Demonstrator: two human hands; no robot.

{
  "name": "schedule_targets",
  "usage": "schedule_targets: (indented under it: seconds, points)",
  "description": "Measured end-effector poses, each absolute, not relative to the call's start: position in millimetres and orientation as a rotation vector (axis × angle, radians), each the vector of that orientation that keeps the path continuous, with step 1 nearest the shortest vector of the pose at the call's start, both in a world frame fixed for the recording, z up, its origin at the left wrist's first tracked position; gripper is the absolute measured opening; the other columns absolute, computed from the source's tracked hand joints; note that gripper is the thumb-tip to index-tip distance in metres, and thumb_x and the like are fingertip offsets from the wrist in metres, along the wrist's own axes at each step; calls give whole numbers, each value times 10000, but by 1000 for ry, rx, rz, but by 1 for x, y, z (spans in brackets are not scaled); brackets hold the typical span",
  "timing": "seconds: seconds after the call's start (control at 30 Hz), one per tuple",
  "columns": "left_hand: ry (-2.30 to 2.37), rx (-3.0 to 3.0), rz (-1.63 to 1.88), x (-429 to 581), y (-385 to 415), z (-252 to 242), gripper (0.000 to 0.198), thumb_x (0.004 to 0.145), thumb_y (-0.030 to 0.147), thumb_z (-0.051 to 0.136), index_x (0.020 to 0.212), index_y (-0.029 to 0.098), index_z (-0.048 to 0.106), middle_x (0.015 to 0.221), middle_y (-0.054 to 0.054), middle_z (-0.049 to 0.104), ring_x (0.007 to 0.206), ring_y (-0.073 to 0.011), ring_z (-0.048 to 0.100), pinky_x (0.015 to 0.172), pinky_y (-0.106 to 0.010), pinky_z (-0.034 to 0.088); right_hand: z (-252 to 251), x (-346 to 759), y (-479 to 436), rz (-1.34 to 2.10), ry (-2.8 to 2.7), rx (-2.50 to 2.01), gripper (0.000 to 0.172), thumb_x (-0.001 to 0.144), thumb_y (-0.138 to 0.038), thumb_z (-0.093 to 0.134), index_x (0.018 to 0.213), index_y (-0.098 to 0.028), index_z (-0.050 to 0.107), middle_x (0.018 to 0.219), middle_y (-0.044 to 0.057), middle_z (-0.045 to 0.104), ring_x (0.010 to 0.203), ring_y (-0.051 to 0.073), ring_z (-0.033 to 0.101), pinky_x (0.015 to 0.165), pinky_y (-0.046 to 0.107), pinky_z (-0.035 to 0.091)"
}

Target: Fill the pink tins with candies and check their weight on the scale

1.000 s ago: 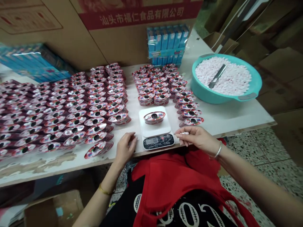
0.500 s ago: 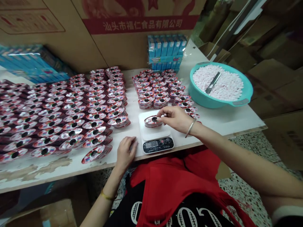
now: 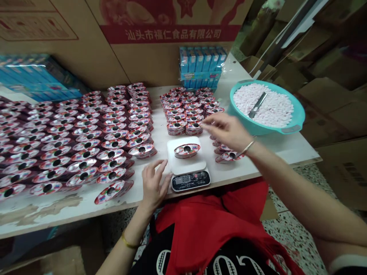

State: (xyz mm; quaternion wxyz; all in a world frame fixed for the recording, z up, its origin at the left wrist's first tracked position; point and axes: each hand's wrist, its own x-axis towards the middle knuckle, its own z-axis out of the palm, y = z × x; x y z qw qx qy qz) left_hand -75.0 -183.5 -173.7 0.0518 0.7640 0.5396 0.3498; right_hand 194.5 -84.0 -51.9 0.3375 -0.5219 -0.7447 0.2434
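An oval red-and-white box (image 3: 187, 150) with a dark round hole in its top stands alone on the white pan of a small digital scale (image 3: 191, 180), whose display seems to read 808. Beside the scale's left edge, my left hand (image 3: 154, 182) rests with its fingers apart and nothing in them. My right hand (image 3: 226, 131) is above and right of the pan, over the right-hand rows of boxes. Its fingers are bunched together and slightly blurred, so whatever they hold is hidden. Small white candies (image 3: 275, 109) fill a turquoise basin (image 3: 246, 124) with a metal scoop (image 3: 258, 105) lying on top.
Many similar oval boxes (image 3: 86, 133) stand in rows across the left of the white table (image 3: 275, 149). A smaller group (image 3: 176, 127) is behind the scale. Blue shrink-wrapped packs (image 3: 200, 68) lean near a big cardboard carton (image 3: 149, 57). More cartons are at the right.
My right hand, which held white candies at the box's hole, has moved up and right, away from the scale. My left hand's fingers have spread and moved slightly nearer the scale.
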Motion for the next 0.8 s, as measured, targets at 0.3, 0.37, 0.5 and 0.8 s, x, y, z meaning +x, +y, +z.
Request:
schedule_targets:
  seconds: [0.3, 0.37, 0.5, 0.8]
  points:
    - [1459, 2625, 864, -34, -144, -139, 412, 911, 450, 490, 1282, 278, 541, 1456, -88, 452, 1382, -287, 332, 1107, -509, 238, -64, 379, -30, 92, -1471, -2474, 593, 833, -418, 571, 1143, 83, 628, 1182, 281, 605, 1159, 231, 538, 810, 374, 335]
    - [1415, 2642, 799, -28, -141, -136, 416, 914, 453, 483, 1293, 287, 527, 1461, -75, 452, 1388, -276, 331, 1120, -510, 219, -76, 398, -25, 256, -1464, -2628, 653, 811, -464, 536, 1102, 114, 627, 1171, 295, 603, 1156, 239, 542, 762, 384, 328]
    - [1480, 2559, 876, -30, -140, -133, 439, 924, 444, 461, 1326, 270, 494, 1450, -97, 449, 1380, -271, 344, 1114, -496, 247, -94, 410, -16, 407, -1474, -2660, 619, 754, -477, 545, 877, 118, 662, 1102, 277, 630, 1066, 235, 579, 702, 389, 323]
    - [1656, 2364, 1016, -82, -185, -168, 286, 891, 289, 558, 1163, 207, 595, 1235, -125, 573, 1182, -252, 518, 1002, -420, 373, -115, 421, -11, 67, -1444, -2459, 74, 736, -82, 653, 794, -69, 697, 939, 186, 714, 757, 102, 569, 727, 337, 346]
